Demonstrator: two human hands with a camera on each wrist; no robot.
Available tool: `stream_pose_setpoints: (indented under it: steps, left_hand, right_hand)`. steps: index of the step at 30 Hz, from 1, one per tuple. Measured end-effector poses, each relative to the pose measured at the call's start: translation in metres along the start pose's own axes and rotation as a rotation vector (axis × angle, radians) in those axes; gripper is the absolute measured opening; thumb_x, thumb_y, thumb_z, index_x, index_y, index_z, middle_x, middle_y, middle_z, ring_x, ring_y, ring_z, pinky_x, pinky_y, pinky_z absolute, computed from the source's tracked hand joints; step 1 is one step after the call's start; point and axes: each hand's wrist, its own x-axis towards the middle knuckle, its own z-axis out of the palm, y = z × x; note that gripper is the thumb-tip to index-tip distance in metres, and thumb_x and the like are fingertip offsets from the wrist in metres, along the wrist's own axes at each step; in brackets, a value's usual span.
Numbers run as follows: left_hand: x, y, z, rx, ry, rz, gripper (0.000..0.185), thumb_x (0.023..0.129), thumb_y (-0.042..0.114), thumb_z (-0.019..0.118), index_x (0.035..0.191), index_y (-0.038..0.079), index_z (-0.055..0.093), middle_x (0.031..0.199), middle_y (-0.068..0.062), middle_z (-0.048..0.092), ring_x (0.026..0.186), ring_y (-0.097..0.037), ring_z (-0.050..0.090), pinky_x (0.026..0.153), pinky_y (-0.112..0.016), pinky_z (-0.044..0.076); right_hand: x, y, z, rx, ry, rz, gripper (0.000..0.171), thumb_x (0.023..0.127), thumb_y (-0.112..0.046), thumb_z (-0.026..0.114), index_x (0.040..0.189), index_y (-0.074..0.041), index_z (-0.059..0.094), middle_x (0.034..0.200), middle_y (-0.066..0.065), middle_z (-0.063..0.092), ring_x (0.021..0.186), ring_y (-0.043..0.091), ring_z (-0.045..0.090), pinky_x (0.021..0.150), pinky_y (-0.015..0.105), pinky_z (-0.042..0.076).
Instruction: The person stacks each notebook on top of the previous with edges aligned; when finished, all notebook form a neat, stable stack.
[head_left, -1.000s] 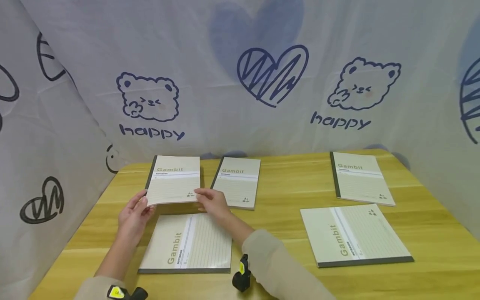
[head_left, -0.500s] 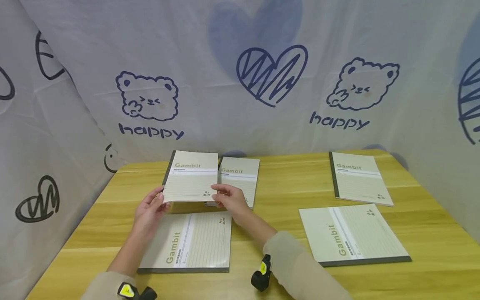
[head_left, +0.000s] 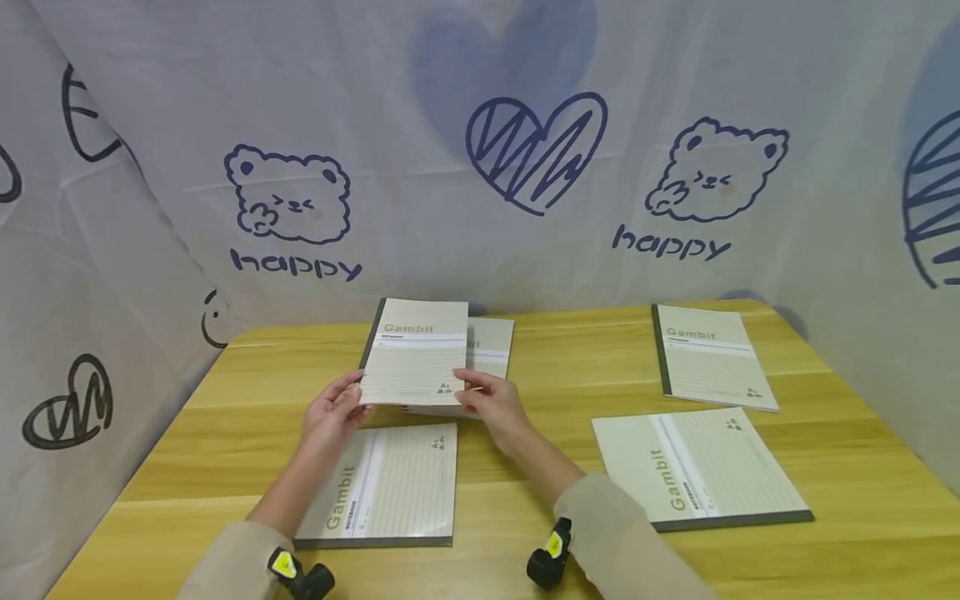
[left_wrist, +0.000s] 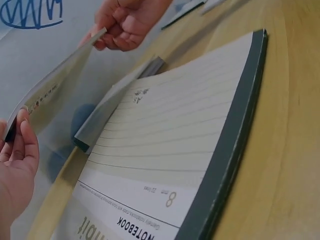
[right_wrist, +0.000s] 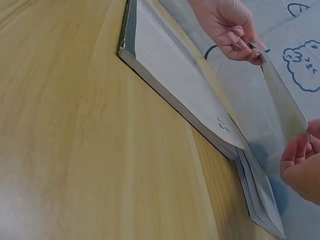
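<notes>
- The left hand (head_left: 330, 414) is pinching the near left corner of a notebook (head_left: 416, 352), with its fingers curled round the edge.
- The right hand (head_left: 491, 402) is pinching the near right corner of the same notebook, thumb on top.
- Both hands are holding this notebook up in the air, a little above the desk (head_left: 570, 367), near the middle of the far edge.
- The notebook is facing the person, with the word "Gambit" at its top and a dark strip down its left side.
- It is hanging just over a second notebook (head_left: 491, 343), which is lying flat near the far edge and peeking out on the right side.
- A third notebook (head_left: 386, 485) is lying flat by the near edge, just below the hands, turned sideways.
- A fourth notebook (head_left: 697, 468) is lying sideways toward the near right part of the desk.
- A fifth notebook (head_left: 708, 356) is lying near the far right corner.
- In the left wrist view, the left hand's fingers (left_wrist: 20, 145) are pinching the thin edge of the raised notebook (left_wrist: 55, 85).
- In the right wrist view, the right hand's fingers (right_wrist: 300, 155) are holding the other corner.
- A grey cloth (head_left: 420, 167) with bears and hearts is hanging behind the desk.
</notes>
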Motion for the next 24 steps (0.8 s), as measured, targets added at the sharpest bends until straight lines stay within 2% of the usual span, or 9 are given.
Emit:
stream_pose_setpoints:
  steps: [5, 7, 10, 12, 19, 24]
  left_hand:
    - [0.008, -0.005, 0.005, 0.077, -0.033, 0.008, 0.024, 0.096, 0.003, 0.045, 0.099, 0.021, 0.06, 0.075, 0.009, 0.058, 0.068, -0.002, 0.059, 0.073, -0.017, 0.052]
    - [0.012, -0.007, 0.008, 0.126, -0.038, 0.014, 0.023, 0.095, 0.001, 0.045, 0.11, 0.013, 0.058, 0.076, 0.01, 0.057, 0.069, -0.002, 0.058, 0.074, -0.018, 0.053]
    - [0.017, -0.009, 0.012, 0.209, -0.064, 0.022, 0.032, 0.095, 0.001, 0.045, 0.127, -0.003, 0.047, 0.077, 0.011, 0.057, 0.072, 0.0, 0.058, 0.077, -0.018, 0.053]
    - [0.02, -0.01, 0.015, 0.256, -0.079, 0.025, 0.038, 0.095, 0.0, 0.045, 0.131, -0.01, 0.04, 0.077, 0.012, 0.057, 0.073, 0.0, 0.058, 0.078, -0.018, 0.053]
    - [0.028, -0.012, 0.022, 0.398, -0.112, 0.04, 0.037, 0.095, 0.002, 0.047, 0.129, -0.009, 0.044, 0.078, 0.013, 0.059, 0.071, 0.001, 0.059, 0.075, -0.018, 0.053]
    - [0.032, -0.015, 0.028, 0.447, -0.125, 0.063, 0.035, 0.094, 0.002, 0.048, 0.127, -0.009, 0.047, 0.077, 0.012, 0.059, 0.071, 0.001, 0.06, 0.074, -0.018, 0.053]
  right_hand:
    - [-0.001, -0.001, -0.008, -0.011, 0.04, -0.003, 0.036, 0.082, 0.007, 0.059, 0.118, 0.007, 0.059, 0.082, -0.003, 0.051, 0.07, 0.005, 0.05, 0.069, 0.021, 0.049]
    - [0.0, 0.0, -0.011, -0.019, 0.053, 0.004, 0.036, 0.082, 0.007, 0.059, 0.118, 0.006, 0.06, 0.082, -0.003, 0.05, 0.07, 0.005, 0.051, 0.069, 0.021, 0.049]
    - [0.0, 0.002, -0.018, -0.039, 0.068, 0.01, 0.036, 0.083, 0.006, 0.059, 0.119, 0.005, 0.06, 0.084, -0.002, 0.051, 0.071, 0.006, 0.051, 0.07, 0.021, 0.049]
    - [0.0, 0.003, -0.021, -0.052, 0.075, 0.015, 0.036, 0.083, 0.006, 0.059, 0.12, 0.004, 0.059, 0.084, -0.001, 0.051, 0.07, 0.006, 0.05, 0.07, 0.021, 0.049]
    - [-0.003, 0.004, -0.031, -0.053, 0.096, 0.012, 0.037, 0.083, 0.007, 0.057, 0.12, 0.005, 0.058, 0.084, 0.0, 0.049, 0.067, 0.007, 0.048, 0.063, 0.019, 0.045]
    - [-0.004, 0.004, -0.035, -0.072, 0.13, 0.015, 0.037, 0.082, 0.008, 0.058, 0.119, 0.004, 0.059, 0.086, 0.003, 0.052, 0.067, 0.007, 0.049, 0.061, 0.018, 0.046]
